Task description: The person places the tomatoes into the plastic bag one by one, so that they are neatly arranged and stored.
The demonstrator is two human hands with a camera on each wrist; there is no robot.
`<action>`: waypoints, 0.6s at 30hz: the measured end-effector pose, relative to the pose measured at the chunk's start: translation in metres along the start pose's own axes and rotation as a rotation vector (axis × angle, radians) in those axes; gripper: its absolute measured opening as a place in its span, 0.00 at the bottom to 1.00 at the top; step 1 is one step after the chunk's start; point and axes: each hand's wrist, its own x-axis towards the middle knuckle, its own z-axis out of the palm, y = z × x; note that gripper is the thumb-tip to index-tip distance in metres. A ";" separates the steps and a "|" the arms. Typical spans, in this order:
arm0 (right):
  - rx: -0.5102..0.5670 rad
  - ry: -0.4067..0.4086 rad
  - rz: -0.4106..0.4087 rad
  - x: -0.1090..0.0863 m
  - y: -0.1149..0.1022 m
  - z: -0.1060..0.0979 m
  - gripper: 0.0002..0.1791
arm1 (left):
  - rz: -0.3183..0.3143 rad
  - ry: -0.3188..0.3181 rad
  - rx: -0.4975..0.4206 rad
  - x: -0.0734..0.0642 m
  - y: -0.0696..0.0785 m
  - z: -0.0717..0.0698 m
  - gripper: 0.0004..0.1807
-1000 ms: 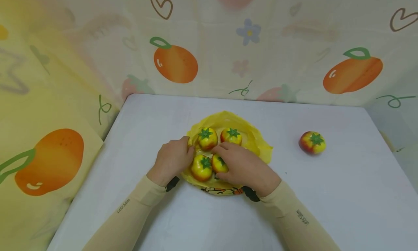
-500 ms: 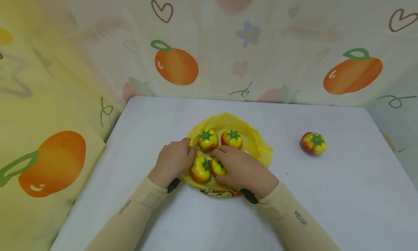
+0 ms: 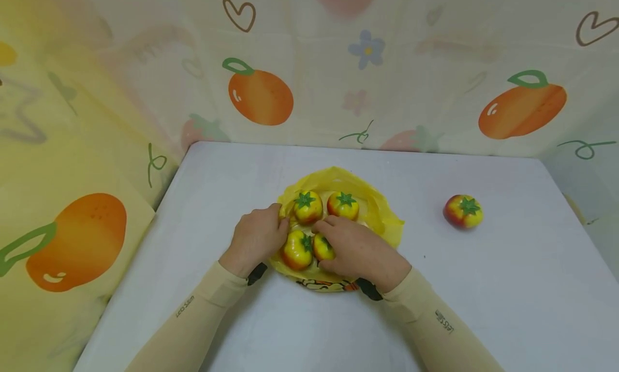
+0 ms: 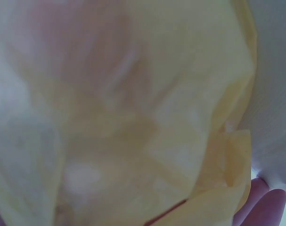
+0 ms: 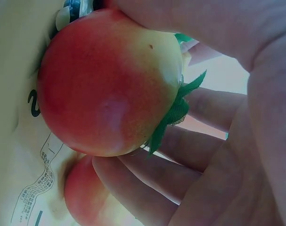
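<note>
A yellow plastic bag (image 3: pixel 391 229) lies opened wide in the middle of the table. My left hand (image 3: pixel 256 235) grips its left edge, and in the left wrist view the thin yellow plastic fills most of the picture, with fingertips (image 4: pixel 270 209) behind it. Inside, my right hand (image 3: pixel 362 248) holds a red-yellow toy tomato (image 5: pixel 105 84) with a green cloth calyx, thumb on one side and fingers on the other. Three similar tomatoes share the bag: one at front left (image 3: pixel 296 251), one at back left (image 3: pixel 308 209), one at back right (image 3: pixel 343 208).
Another toy tomato (image 3: pixel 462 212) sits alone on the white table (image 3: pixel 508 275), right of the bag. A fruit-print cloth (image 3: pixel 314 49) hangs behind the table and along its left side. Black printing shows on the bag's inner face beside the held tomato.
The front-left tomato has tipped slightly, its calyx turning to the right. My right hand has shifted a touch to the left with its tomato; the left hand keeps its hold on the bag.
</note>
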 end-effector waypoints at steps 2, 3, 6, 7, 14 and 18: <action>0.001 0.000 -0.003 0.000 0.000 0.000 0.31 | -0.001 0.000 0.001 0.000 0.000 0.000 0.14; 0.000 0.001 -0.005 0.000 0.001 0.000 0.31 | -0.001 0.000 0.002 0.000 0.000 0.000 0.14; 0.000 -0.001 -0.008 0.000 0.001 -0.001 0.33 | -0.002 0.002 0.006 0.000 0.001 -0.001 0.14; 0.001 -0.002 -0.008 0.000 0.001 -0.001 0.33 | -0.001 0.003 0.007 0.000 0.001 -0.002 0.14; 0.031 -0.013 -0.001 -0.002 0.001 -0.005 0.37 | -0.006 -0.001 -0.001 0.000 0.001 -0.002 0.14; 0.097 -0.003 0.028 -0.010 0.003 -0.012 0.40 | -0.001 0.009 -0.006 -0.001 0.000 -0.001 0.14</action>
